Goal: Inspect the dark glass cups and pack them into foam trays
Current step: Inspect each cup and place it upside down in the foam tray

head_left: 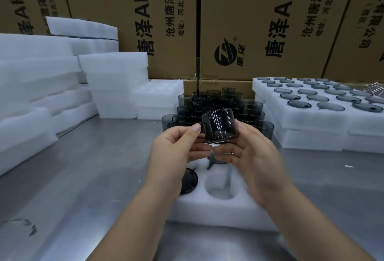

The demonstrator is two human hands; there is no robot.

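Both hands are on one dark glass cup (219, 127), held in the air just above the foam tray (207, 211) in front of me. It is slightly tilted and touches no foam.

My left hand (172, 152) pinches it at the handle side, thumb on top and fingers curled underneath. My right hand (253, 157) cups the opposite wall, thumb against the glass and fingers wrapped under the base. Neither hand is free.

Handling, as I judge it:
- The walls are thin smoked glass, rigid and light, and probably fragile at the rim and at the small handle.
- The surface is smooth and glossy, so likely slippery. I want skin on two opposite sides, not one fingertip on the rim.
- The best hold looks like wall plus base. The handle is only a turning aid for inspection, not a load point.
- The foam is soft and will give, so seating should need a gentle push straight down, base first.

An empty pocket (220, 186) sits right under my hands, with a seated cup (188, 179) just beside it on the left. Another dark shape lies further up the tray, mostly hidden by my fingers.

The loose cups (216, 103) are bunched close together on the metal table (93, 167) behind the tray. A swing of the held cup could knock glass on glass.

The filled trays (291, 119) are stacked to the right and the spare foam stacks (41, 73) to the left. Cardboard boxes (259, 22) stand behind.
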